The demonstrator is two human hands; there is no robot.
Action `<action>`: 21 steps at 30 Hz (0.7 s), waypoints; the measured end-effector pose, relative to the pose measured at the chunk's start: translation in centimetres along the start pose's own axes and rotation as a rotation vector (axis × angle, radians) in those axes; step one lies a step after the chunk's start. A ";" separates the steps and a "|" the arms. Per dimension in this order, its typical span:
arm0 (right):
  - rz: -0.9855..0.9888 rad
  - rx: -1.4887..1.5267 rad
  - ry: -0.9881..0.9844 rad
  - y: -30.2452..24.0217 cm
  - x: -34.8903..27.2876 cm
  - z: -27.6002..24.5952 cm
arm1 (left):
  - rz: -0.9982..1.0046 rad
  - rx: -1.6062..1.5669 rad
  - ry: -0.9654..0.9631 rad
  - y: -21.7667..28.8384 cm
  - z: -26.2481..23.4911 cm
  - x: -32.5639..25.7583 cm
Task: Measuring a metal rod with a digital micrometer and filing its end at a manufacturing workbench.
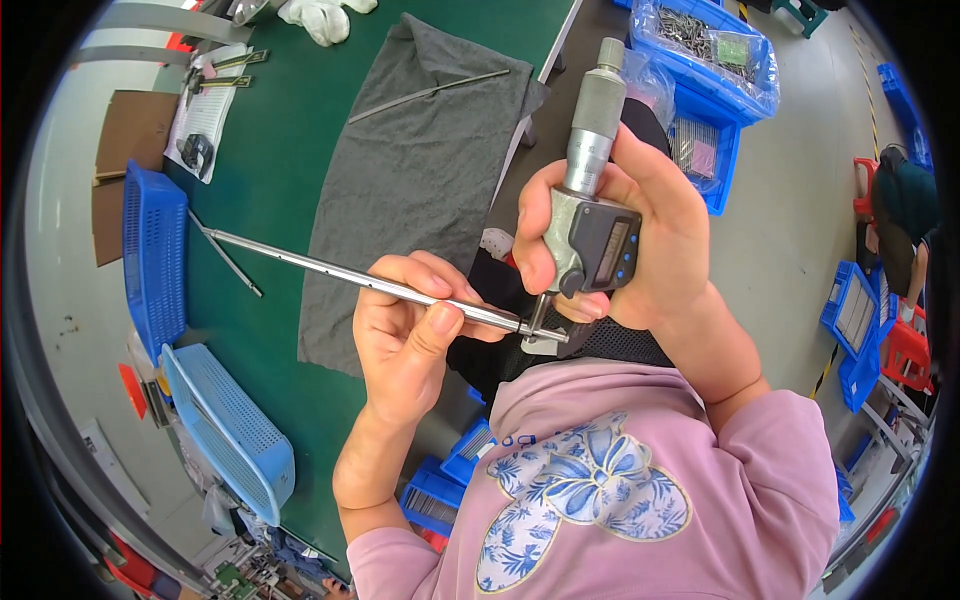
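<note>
My left hand [408, 325] is closed round a long, shiny metal rod [330, 269] with small holes along it. The rod slants from the far left down to the right. In my right hand [655, 225] is a digital micrometer [590, 225], its grey thimble pointing up and away, its small display facing me. The narrow right end of the rod lies in the micrometer's jaw, by the spindle; whether the spindle presses on it I cannot tell. Fingers of my right hand wrap round the frame.
A grey cloth [400, 180] with a thin rod [430, 95] on it covers part of the green table [250, 180]. Another thin rod [232, 262] lies near a blue basket [155, 265]. A light blue basket [230, 430] stands nearer. Blue bins of parts [705, 60] are at the back right.
</note>
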State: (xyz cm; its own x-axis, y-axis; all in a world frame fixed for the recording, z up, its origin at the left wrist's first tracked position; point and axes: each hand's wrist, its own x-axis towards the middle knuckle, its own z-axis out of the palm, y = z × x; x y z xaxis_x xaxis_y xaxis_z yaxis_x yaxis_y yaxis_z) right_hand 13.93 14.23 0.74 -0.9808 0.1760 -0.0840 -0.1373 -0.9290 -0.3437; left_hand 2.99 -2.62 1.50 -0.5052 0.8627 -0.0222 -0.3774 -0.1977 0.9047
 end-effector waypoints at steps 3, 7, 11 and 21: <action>-0.005 -0.021 0.021 0.0 0.0 0.1 | 0.001 0.050 -0.012 0.2 0.0 0.0; -0.021 -0.025 0.018 0.0 0.0 0.2 | 0.000 0.111 -0.008 0.3 0.0 0.0; -0.023 -0.024 0.029 0.0 0.0 0.3 | 0.017 0.021 -0.005 0.1 0.0 0.0; -0.007 -0.169 0.152 -0.2 -0.2 0.8 | 0.003 0.046 0.008 0.1 0.1 -0.1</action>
State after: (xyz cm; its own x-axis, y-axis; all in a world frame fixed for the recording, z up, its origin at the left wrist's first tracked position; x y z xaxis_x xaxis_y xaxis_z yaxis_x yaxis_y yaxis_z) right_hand 14.05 14.13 1.56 -0.9459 0.2412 -0.2169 -0.1061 -0.8619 -0.4958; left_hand 3.14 -2.69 1.62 -0.5124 0.8585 -0.0222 -0.3395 -0.1787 0.9235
